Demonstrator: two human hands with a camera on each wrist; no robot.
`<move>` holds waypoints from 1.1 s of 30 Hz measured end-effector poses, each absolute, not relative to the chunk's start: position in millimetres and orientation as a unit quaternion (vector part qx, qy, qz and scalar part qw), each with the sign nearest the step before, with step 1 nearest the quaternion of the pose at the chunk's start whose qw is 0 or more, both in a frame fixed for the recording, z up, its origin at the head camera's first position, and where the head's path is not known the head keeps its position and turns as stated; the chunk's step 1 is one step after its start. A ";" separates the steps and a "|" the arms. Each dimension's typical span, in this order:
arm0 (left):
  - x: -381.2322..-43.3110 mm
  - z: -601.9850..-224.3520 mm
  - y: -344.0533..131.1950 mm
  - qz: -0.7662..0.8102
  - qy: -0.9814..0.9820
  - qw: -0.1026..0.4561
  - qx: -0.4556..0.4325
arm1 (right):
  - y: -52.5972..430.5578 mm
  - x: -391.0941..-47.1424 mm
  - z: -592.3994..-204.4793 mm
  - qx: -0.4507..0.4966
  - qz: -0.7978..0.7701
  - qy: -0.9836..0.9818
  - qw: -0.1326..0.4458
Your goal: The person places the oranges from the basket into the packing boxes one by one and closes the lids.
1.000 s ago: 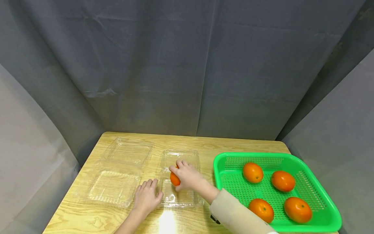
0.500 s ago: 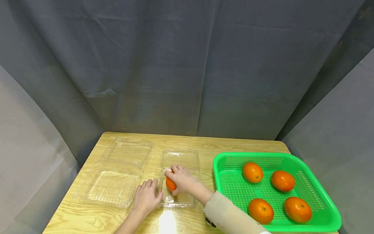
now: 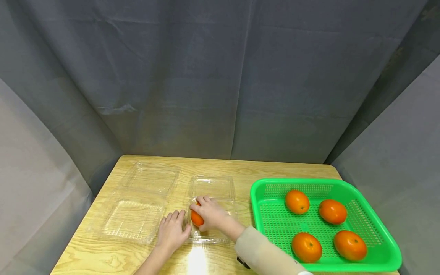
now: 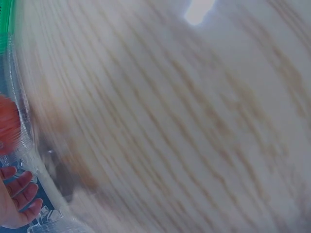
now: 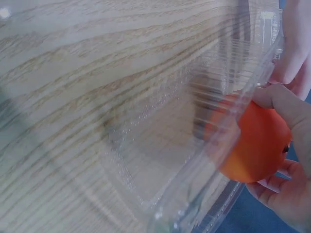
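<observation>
In the head view my right hand (image 3: 214, 214) grips an orange (image 3: 197, 218) over the left part of the near half of a clear plastic clamshell box (image 3: 212, 187). Seen from the right wrist, the thumb and fingers lie round the orange (image 5: 257, 141), which sits low behind the box's transparent wall (image 5: 194, 179). My left hand (image 3: 172, 232) is at that box's left side, its fingers loosely extended and the thumb near the edge. In the left wrist view its fingers (image 4: 23, 189) hold nothing.
A second clear clamshell box (image 3: 137, 206) lies opened out on the left of the wooden table (image 3: 86, 248). On the right stands a green basket (image 3: 256, 198) with several oranges (image 3: 297, 202) in it. A grey curtain (image 3: 178, 84) hangs behind.
My right hand has moved left and slightly nearer with the orange, over the near half of the box. The left hand has stayed put.
</observation>
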State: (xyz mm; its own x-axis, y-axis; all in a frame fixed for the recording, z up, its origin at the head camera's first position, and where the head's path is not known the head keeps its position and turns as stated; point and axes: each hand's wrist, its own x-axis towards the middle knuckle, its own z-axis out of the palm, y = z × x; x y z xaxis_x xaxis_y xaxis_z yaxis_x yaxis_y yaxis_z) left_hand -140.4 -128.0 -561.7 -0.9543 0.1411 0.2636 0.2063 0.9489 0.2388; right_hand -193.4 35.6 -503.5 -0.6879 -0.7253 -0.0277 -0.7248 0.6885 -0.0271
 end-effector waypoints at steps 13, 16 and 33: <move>-140.9 -564.6 -128.2 -0.141 -0.979 0.121 -0.089 | 31.5 -188.8 -511.5 -0.384 -0.030 0.923 0.014; -140.9 -564.6 -128.0 -0.145 -0.979 0.116 -0.085 | 31.7 -187.5 -512.1 -0.381 -0.035 0.924 0.010; -141.1 -564.6 -128.0 -0.145 -0.979 0.114 -0.082 | 33.8 -185.4 -512.7 -0.382 -0.006 0.924 0.015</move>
State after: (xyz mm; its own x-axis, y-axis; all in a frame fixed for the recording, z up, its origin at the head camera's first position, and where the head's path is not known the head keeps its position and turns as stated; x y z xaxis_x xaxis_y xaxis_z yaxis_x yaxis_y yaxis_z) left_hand -141.1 -128.0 -564.6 -0.9604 0.1283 0.2471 0.1946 0.9441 0.2660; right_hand -185.4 33.8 -512.7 -0.7076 -0.7062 -0.0223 -0.7059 0.7080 -0.0223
